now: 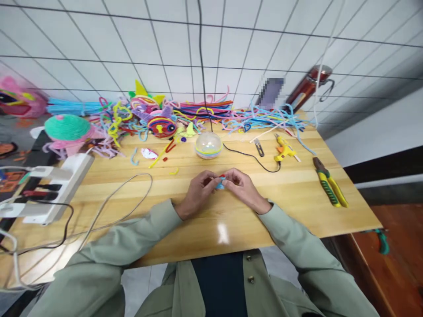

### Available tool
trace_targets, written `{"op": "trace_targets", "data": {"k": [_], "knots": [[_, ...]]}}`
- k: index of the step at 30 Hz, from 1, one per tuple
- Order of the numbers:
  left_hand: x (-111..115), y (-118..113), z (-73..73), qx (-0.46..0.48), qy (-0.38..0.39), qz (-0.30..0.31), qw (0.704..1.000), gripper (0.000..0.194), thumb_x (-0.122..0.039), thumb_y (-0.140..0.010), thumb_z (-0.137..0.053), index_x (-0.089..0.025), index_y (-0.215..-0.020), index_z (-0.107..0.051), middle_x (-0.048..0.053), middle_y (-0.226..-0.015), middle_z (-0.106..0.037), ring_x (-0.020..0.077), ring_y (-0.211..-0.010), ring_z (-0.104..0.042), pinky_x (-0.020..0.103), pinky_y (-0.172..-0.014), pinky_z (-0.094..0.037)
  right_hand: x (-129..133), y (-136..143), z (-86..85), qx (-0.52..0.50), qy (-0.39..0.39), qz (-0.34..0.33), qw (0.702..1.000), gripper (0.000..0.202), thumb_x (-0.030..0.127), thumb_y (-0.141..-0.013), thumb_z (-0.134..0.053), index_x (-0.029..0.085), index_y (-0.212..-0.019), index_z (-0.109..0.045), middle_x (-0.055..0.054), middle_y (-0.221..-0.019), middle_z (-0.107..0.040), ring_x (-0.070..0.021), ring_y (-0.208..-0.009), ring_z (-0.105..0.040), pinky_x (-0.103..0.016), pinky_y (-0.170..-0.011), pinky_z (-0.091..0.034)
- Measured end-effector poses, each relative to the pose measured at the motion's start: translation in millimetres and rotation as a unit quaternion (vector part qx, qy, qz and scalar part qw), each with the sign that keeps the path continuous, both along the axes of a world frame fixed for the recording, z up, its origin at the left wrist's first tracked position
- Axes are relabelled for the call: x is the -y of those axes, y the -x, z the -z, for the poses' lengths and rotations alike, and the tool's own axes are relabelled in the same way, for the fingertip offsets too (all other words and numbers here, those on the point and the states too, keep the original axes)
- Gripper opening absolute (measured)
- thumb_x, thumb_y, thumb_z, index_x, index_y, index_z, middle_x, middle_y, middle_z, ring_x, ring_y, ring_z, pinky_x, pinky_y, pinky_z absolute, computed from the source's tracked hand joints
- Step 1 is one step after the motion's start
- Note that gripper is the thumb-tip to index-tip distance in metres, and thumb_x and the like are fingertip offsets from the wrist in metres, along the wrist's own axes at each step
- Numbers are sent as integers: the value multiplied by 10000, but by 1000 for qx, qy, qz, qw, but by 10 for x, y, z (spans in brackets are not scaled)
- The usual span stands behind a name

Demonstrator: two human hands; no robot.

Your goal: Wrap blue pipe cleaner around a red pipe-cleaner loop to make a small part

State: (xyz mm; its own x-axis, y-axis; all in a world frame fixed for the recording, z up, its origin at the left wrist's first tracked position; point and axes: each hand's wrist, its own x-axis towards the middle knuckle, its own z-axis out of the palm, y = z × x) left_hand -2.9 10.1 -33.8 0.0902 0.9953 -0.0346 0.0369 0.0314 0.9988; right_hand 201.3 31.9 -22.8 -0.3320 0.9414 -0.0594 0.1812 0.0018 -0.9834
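Fingertips of my left hand (200, 190) and my right hand (243, 187) meet over the middle of the wooden table, both pinched on a small blue pipe cleaner piece (220, 185) with a bit of red at its top. The fingers cover much of it, so its full shape is hidden. Just beyond my hands sits a clear plastic ball (209, 143) with yellow and blue bands around its lower part. A short yellow pipe cleaner scrap (175, 171) lies to the left of the hands.
Right of the ball are a utility knife (259, 147), a yellow glue gun (284, 149) with a black cord, and pliers (329, 182). Pipe cleaners (264, 119) and a fish figure (161, 125) line the wall. A power strip (62, 189) and loose cables occupy the left side.
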Motion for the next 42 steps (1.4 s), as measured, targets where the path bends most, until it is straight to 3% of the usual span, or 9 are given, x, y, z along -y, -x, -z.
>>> {"op": "trace_targets", "data": {"k": [6, 12, 18, 22, 27, 34, 38, 42], "knots": [[8, -57, 89, 61, 3, 6, 998, 416, -603, -924, -869, -214, -932, -722, 8, -798, -714, 158, -695, -614, 307, -666, -512, 23, -4, 52, 25, -28, -6, 999, 437, 619, -936, -856, 241, -838, -662, 17, -755, -653, -160, -695, -524, -315, -669, -427], [14, -60, 79, 85, 34, 47, 995, 435, -608, -880, -910, -224, -925, -709, 10, -794, -713, 180, -711, -659, 321, -671, -543, 10, -33, 29, 23, -28, 10, 999, 437, 630, -929, -868, 250, -843, -671, -1, -769, -691, -178, -702, -564, -337, -686, -459], [-14, -32, 120, 52, 13, 18, 998, 452, -648, -915, -873, -222, -895, -724, 4, -809, -704, 177, -740, -619, 332, -718, -518, 4, -55, -2, 8, -30, 9, 999, 347, 571, -950, -839, 241, -1020, -759, -22, -898, -744, -198, -801, -622, -355, -769, -501], [-29, -49, 139, 65, -12, 5, 998, 414, -610, -918, -877, -216, -888, -752, 13, -859, -738, 187, -805, -640, 348, -800, -526, 9, -43, 18, 31, -34, 6, 999, 338, 567, -932, -830, 258, -906, -697, 1, -811, -682, -194, -749, -574, -352, -726, -461], [-43, -43, 73, 57, -45, 36, 997, 344, -555, -987, -793, -213, -945, -781, 47, -932, -791, 215, -880, -689, 366, -845, -542, -9, -31, 33, 48, -35, 9, 998, 355, 534, -918, -800, 269, -794, -599, 9, -759, -601, -192, -721, -511, -358, -709, -414], [-112, 60, -157, 31, -90, -41, 995, 364, -531, -1013, -775, -209, -1182, -758, 27, -885, -724, 207, -804, -667, 354, -762, -521, -82, -73, 66, 55, -11, 15, 998, 327, 538, -883, -788, 274, -799, -614, 22, -729, -558, -191, -688, -469, -350, -675, -384], [-124, 118, -221, -23, -127, -26, 991, 267, -490, -1030, -715, -226, -1020, -755, 41, -900, -736, 213, -827, -665, 354, -763, -524, -75, -46, 46, 85, -11, -27, 996, 232, 473, -904, -785, 260, -885, -695, 19, -760, -634, -186, -699, -533, -347, -688, -426], [-68, 120, -127, -79, -132, 5, 988, 236, -424, -1028, -692, -234, -892, -727, 30, -855, -705, 200, -796, -627, 339, -753, -505, -103, -97, -56, 116, -107, 31, 987, 221, 437, -908, -798, 242, -1012, -795, -10, -836, -701, -192, -729, -595, -363, -711, -475]]}}
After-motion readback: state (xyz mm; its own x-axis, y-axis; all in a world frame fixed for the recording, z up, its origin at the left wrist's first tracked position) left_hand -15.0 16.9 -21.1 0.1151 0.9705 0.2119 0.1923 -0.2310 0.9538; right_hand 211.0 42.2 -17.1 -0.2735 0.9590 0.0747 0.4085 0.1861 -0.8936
